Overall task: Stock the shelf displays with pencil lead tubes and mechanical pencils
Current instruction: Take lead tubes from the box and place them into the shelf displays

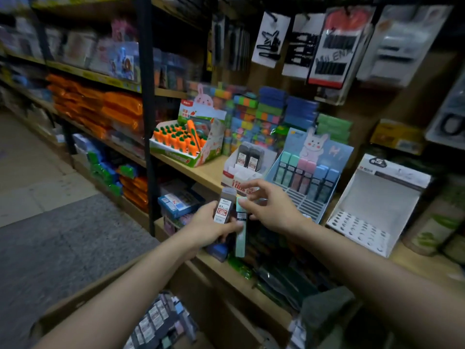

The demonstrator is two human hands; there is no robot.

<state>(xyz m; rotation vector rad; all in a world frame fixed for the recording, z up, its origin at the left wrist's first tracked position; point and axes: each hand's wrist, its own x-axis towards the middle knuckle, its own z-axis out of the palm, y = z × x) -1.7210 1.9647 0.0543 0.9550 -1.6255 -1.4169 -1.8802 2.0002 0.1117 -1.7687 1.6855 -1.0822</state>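
Fingers (214, 224) of the left hand (208, 222) curl around two lead tubes, a grey one (223, 209) with a red-and-white label and a mint-green one (240, 230), held upright in front of the wooden shelf (201, 170). The right hand (270, 210), at three o'clock of the tubes, pinches the top of the mint tube with thumb and forefinger, the other fingers spread apart.

Stocking looks only partly done. At twelve o'clock of the hands, a white-and-red display box (242, 172) holds just two grey tubes (249, 157). At two o'clock, a blue rabbit-printed rack (309, 172) carries one back row of mint, pink and blue tubes, its front slots bare. At three o'clock, a white pencil stand (377, 207) shows rows of vacant holes, no pencils. At six o'clock, a cardboard carton (161, 321) still holds many tubes.

Legible writing is scant: "100" in red on the grey tube and the display box, what looks like "0.7" on the held tube, and "MILENA" on a hanging hair-clip card (332, 51) at one o'clock. Other labels blur.
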